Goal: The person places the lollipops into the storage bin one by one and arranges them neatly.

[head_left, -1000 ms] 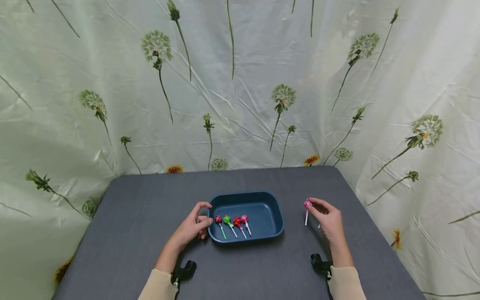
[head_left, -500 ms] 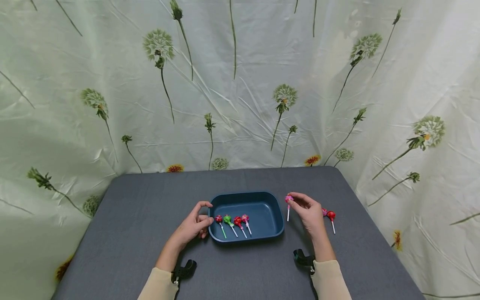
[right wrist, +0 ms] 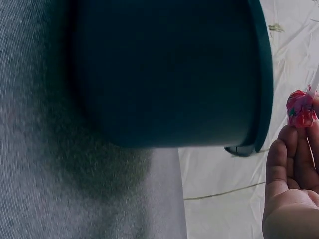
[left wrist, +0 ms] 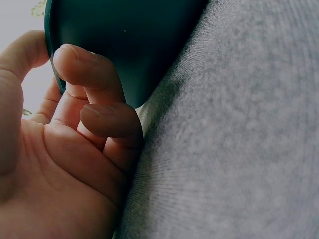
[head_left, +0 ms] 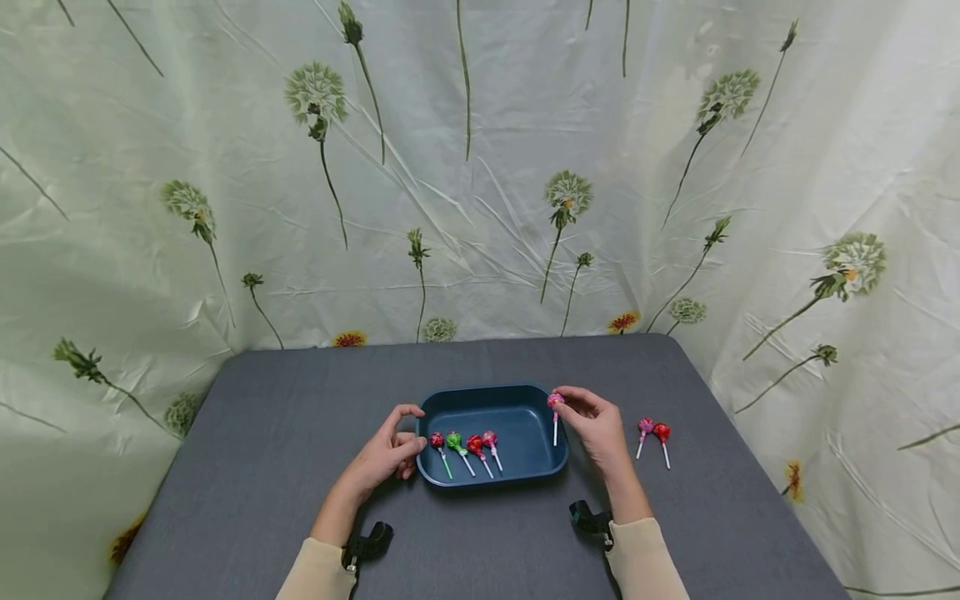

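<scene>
My right hand (head_left: 596,425) pinches a pink lollipop (head_left: 556,401) by its wrapped head, stick hanging down, over the right end of a dark blue tray (head_left: 517,479). In the right wrist view the lollipop's shiny wrapper (right wrist: 301,108) is between the fingertips, higher than the tray's rim (right wrist: 266,74). My left hand (head_left: 386,450) grips the tray's left end, with curled fingers (left wrist: 84,67) against its wall. Inside the tray, toward the left, several lollipops lie in a row: a dark red one (head_left: 437,439), a green one (head_left: 454,442), a red one (head_left: 475,444) and a pink one (head_left: 490,438).
Right of the tray, a pink-purple lollipop (head_left: 645,427) and a red lollipop (head_left: 662,432) lie side by side on the grey tabletop (head_left: 480,550). A pale curtain with dandelion prints (head_left: 480,208) hangs behind the table. Each wrist wears a black camera mount (head_left: 369,542).
My right hand has carried the pink lollipop left, from beside the two others to above the tray's right end, uncovering those two. The left hand and tray have stayed put.
</scene>
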The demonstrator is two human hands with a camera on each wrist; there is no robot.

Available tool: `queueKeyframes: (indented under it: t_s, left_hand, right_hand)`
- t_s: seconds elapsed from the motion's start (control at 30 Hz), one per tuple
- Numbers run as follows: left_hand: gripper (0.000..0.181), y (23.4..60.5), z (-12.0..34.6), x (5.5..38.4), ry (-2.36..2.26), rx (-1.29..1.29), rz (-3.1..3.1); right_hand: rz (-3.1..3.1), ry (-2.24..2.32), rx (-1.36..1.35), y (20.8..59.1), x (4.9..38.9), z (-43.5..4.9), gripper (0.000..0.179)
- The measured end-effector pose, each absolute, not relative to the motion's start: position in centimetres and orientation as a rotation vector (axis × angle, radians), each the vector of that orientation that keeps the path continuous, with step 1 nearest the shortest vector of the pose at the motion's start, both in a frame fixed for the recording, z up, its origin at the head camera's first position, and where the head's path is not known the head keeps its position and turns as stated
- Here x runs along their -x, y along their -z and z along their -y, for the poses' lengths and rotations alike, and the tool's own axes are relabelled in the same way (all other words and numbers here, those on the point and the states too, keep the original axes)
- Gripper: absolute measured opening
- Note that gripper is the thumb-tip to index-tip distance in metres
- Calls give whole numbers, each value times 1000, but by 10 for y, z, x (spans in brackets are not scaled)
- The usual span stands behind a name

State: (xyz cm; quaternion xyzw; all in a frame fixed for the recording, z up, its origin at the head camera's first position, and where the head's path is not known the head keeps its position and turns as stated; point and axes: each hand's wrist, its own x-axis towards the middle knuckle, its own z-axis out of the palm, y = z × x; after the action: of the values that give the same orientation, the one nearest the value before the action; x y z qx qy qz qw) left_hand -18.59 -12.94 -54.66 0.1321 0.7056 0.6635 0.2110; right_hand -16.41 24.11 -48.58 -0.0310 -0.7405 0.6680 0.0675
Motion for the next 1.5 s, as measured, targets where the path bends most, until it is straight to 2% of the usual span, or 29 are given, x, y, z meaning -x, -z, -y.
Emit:
queueKeyframes:
  t_s: [0.47, 0.63, 0.83, 1.2, 1.5]
  left_hand:
    - [52, 547, 129, 186, -1839, -374, -1964]
    - [51, 547, 129, 187, -1841, -358, -1964]
    - [50, 547, 129, 187, -1839, -365, -1965]
    - [52, 545, 130, 187, -1841, -358, -1964]
    - [51, 544, 130, 186, -1845, -366, -1967]
  right_hand:
    - [2250, -2071, 102, 488, 168, -222, 33]
    - [2316, -2023, 57, 477, 163, -211, 31]
    - [2379, -1917, -21, 495, 170, -210, 31]
    - [2605, -1552, -95, 496, 172, -199, 16]
    - [2777, -1310, -89, 494, 172, -183, 13]
